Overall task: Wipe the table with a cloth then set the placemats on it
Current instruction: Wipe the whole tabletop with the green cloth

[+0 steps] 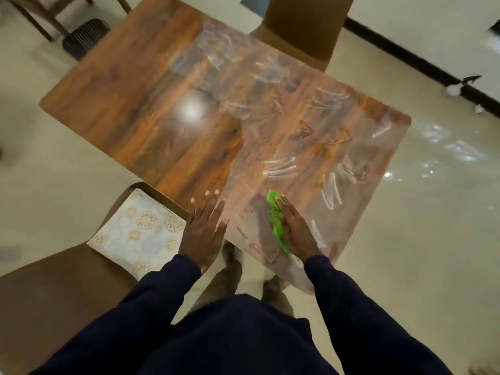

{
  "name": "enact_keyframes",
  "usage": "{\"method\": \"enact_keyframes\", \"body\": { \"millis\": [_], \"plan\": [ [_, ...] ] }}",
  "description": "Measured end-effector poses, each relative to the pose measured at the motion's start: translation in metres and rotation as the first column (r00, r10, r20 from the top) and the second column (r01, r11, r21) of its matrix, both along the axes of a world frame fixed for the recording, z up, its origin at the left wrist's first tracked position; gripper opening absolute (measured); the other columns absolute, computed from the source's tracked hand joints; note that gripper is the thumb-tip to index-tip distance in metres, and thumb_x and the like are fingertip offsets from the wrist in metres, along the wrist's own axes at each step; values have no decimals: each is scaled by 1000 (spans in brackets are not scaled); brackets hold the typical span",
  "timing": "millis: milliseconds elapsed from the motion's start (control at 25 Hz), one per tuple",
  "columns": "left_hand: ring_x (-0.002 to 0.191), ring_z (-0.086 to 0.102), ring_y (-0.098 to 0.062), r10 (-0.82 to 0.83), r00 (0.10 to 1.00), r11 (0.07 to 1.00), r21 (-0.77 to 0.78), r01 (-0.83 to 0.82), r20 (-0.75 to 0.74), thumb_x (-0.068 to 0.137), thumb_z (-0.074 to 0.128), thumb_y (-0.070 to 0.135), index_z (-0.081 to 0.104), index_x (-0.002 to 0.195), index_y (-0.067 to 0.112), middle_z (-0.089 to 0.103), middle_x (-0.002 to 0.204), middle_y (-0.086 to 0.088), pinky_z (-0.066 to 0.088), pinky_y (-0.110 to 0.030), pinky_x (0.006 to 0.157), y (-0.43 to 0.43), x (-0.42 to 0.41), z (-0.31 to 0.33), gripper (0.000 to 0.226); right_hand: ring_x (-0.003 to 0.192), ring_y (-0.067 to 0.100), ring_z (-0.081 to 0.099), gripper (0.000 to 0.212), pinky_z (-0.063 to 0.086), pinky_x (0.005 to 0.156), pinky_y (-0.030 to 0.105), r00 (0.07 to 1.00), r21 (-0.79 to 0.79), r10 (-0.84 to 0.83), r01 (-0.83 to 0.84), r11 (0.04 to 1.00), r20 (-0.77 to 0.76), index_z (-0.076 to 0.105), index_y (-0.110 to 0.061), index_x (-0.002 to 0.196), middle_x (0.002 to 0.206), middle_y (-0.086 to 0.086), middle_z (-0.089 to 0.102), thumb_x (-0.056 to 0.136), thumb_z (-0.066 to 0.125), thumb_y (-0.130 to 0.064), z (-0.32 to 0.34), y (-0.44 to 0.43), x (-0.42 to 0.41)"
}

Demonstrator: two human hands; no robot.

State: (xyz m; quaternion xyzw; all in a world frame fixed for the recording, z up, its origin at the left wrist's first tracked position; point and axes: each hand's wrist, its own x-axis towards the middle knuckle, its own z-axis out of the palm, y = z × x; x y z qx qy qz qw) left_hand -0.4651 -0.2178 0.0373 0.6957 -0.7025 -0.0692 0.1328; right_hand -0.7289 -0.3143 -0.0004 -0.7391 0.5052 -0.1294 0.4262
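Note:
A glossy wooden table [151, 109] fills the middle of the view, with wet smears and white streaks over its right half. My right hand [296, 230] presses a bright green cloth [277, 223] flat on the near right part of the tabletop. My left hand [204, 228] lies flat on the table's near edge, fingers spread, holding nothing. A stack of pale placemats [138, 236] with round gold and blue patterns rests on a brown chair seat to the left of my left hand.
The brown chair [54, 293] with the placemats stands at the near left. Another brown chair [303, 25] is at the table's far side. A dark ribbed object [86, 36] sits on the floor at the far left. Shiny pale floor surrounds the table.

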Motion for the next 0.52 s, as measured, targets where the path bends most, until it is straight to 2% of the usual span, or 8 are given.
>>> {"method": "enact_keyframes", "body": {
  "millis": [80, 200, 400, 520],
  "plan": [
    [160, 22, -34, -29, 1000, 999, 34, 29, 5, 112, 32, 30, 45, 157, 5, 32, 170, -16, 21, -66, 126, -9, 21, -22, 53, 159, 24, 25, 54, 21, 130, 54, 995, 14, -37, 38, 999, -91, 36, -25, 163, 172, -1, 27, 111, 48, -29, -34, 7, 13],
    [160, 24, -36, -96, 995, 992, 85, 92, 41, 113, 29, 31, 47, 155, 4, 34, 168, -18, 21, -65, 126, -28, 52, -50, 53, 162, 28, 11, 64, 5, 132, 50, 946, -239, -5, -77, 968, -325, 26, -21, 166, 175, 6, 15, 108, 54, -27, -69, 21, 24],
    [158, 28, -36, -106, 994, 992, 68, 104, 18, 113, 33, 31, 49, 155, 6, 37, 167, -18, 24, -66, 124, -40, 88, -68, 51, 162, 32, 13, 58, 14, 130, 56, 867, -324, -132, -36, 945, -480, 19, -21, 167, 175, 11, 15, 113, 29, -39, -82, -23, 73],
    [159, 26, -34, 11, 1000, 997, 79, -10, -9, 111, 41, 28, 49, 155, 6, 36, 168, -16, 20, -62, 128, -38, 110, -75, 50, 160, 35, 19, 58, 19, 128, 58, 875, -360, -119, -67, 930, -469, 22, -21, 167, 174, 13, 18, 112, 26, -39, -87, -61, 134]
  ]
}}
